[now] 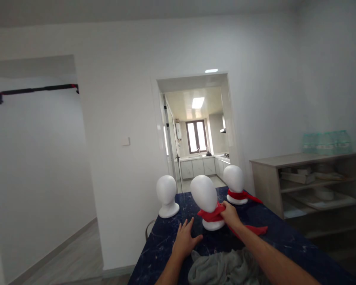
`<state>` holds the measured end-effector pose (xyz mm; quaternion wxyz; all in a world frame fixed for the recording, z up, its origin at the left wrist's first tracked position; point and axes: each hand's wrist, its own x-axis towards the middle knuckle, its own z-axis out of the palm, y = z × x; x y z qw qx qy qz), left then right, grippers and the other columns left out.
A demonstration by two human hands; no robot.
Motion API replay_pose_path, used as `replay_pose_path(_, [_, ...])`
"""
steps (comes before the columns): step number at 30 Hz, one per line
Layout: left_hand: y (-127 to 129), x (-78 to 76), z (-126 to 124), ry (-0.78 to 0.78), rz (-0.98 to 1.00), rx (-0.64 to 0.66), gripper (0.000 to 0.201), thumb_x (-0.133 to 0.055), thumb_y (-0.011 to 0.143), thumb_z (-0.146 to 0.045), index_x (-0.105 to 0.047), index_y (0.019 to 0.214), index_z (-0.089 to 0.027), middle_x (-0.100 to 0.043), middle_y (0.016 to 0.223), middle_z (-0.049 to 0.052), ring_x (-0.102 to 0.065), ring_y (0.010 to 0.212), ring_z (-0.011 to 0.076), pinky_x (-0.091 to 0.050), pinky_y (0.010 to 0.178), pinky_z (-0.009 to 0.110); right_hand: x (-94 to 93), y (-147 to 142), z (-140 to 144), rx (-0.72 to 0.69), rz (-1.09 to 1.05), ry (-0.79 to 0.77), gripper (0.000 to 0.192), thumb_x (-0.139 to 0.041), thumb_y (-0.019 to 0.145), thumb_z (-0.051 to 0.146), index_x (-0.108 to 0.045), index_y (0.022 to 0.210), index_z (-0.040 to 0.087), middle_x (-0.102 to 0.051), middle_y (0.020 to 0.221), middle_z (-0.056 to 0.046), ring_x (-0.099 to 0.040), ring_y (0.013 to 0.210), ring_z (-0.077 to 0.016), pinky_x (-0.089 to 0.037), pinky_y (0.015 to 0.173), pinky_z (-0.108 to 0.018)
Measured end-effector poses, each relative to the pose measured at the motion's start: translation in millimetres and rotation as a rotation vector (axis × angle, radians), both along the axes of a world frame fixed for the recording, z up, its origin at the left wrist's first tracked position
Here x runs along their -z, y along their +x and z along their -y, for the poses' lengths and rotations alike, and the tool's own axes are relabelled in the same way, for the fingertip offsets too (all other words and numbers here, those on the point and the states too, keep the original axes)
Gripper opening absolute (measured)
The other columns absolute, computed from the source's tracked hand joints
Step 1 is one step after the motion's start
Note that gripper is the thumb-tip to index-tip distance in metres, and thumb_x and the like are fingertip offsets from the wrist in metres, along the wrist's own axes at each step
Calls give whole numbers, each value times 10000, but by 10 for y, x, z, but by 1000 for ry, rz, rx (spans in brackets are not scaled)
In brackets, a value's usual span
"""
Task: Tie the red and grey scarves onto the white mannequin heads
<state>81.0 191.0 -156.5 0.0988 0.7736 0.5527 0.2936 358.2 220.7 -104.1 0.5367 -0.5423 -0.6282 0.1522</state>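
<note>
A white foam mannequin head (203,192) stands on the dark blue marbled table, tilted a little to the left. A red scarf (210,215) wraps its neck, with one end trailing right along the table. My right hand (229,213) pinches the scarf at the right side of the neck. Just left of that head's base, my left hand (186,238) is held with fingers spread, touching nothing I can make out. Between my forearms lies a crumpled grey cloth (222,267).
Another bare white mannequin head (166,194) stands at the table's left edge. At the far right is a mannequin head (234,178) with a red scarf (239,195) on its neck. A wooden shelf unit (265,161) carrying bottled water (326,142) stands to the right. Behind, a doorway opens onto a kitchen.
</note>
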Motion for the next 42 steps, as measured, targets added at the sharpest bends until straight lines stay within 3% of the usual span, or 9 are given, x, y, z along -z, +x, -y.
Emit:
replay_pose_path(4, [-9, 19, -35, -26, -42, 22, 962, -722, 806, -571, -374, 1642, -249, -416, 1675, 73, -239, 1612, 308, -111, 1339, 510, 144, -104, 38, -40, -43, -35, 89, -612, 762, 285, -558, 741, 219, -731, 796, -56, -621, 788, -220, -410, 683, -286])
replay_pose_path(9, [13, -5, -31, -37, -62, 48, 938, -719, 819, -550, -378, 1639, -248, -442, 1661, 96, -256, 1606, 322, -124, 1331, 539, 272, -158, 106, -211, -32, -54, 179, -691, 645, 225, -646, 813, 183, -763, 939, -93, -659, 906, -265, -478, 782, -319])
replay_pose_path(15, [58, -26, -34, 7, -110, 122, 820, -678, 873, -507, -425, 1606, -241, -425, 1676, 93, -297, 1595, 299, -115, 1334, 527, 279, -37, 97, -426, 2, -110, 416, -640, 653, 158, -728, 1059, 158, -787, 1084, -81, -698, 997, -257, -512, 898, -332])
replay_pose_path(21, [57, -24, -64, -23, -162, 76, 743, -578, 932, -601, -452, 1580, -259, -486, 1639, 89, -408, 1538, 312, -99, 1317, 606, 221, 178, 145, -550, 68, -183, 352, -667, 748, 259, -767, 1073, 169, -799, 1076, -54, -701, 964, -248, -527, 880, -335])
replay_pose_path(28, [36, 18, -100, -38, -166, 56, 850, -600, 904, -652, -393, 1624, -250, -483, 1637, 104, -349, 1571, 331, -68, 1320, 603, 54, 654, 423, -525, 178, -259, 277, -700, 785, 362, -787, 950, 157, -778, 900, -29, -663, 825, -218, -495, 748, -295])
replay_pose_path(33, [24, 24, -99, -42, -133, 73, 844, -608, 899, -670, -394, 1623, -294, -466, 1652, 72, -320, 1583, 335, -38, 1318, 608, -53, 1097, 809, -496, 224, -270, 333, -680, 835, 436, -777, 994, 159, -758, 924, -34, -653, 860, -221, -494, 754, -292])
replay_pose_path(36, [33, 2, -83, -56, -101, 77, 836, -632, 885, -669, -418, 1611, -313, -458, 1658, 65, -323, 1580, 350, -27, 1316, 609, -101, 1478, 1083, -423, 255, -256, 364, -685, 852, 517, -750, 891, 160, -728, 856, -35, -633, 796, -209, -499, 723, -299])
replay_pose_path(39, [47, -12, -68, -48, -56, 88, 817, -640, 881, -666, -450, 1592, -313, -472, 1649, 69, -317, 1580, 360, -2, 1311, 618, -193, 1869, 1445, -364, 140, -307, 471, -670, 850, 640, -726, 857, 172, -728, 840, -53, -667, 792, -228, -548, 709, -317])
replay_pose_path(42, [44, -8, -75, -49, 53, 118, 774, -707, 840, -632, -560, 1515, -284, -536, 1600, 90, -357, 1559, 377, -38, 1315, 615, -336, 2166, 1881, -318, -97, -377, 558, -692, 805, 710, -755, 1006, 193, -777, 1027, -111, -732, 940, -307, -625, 758, -377])
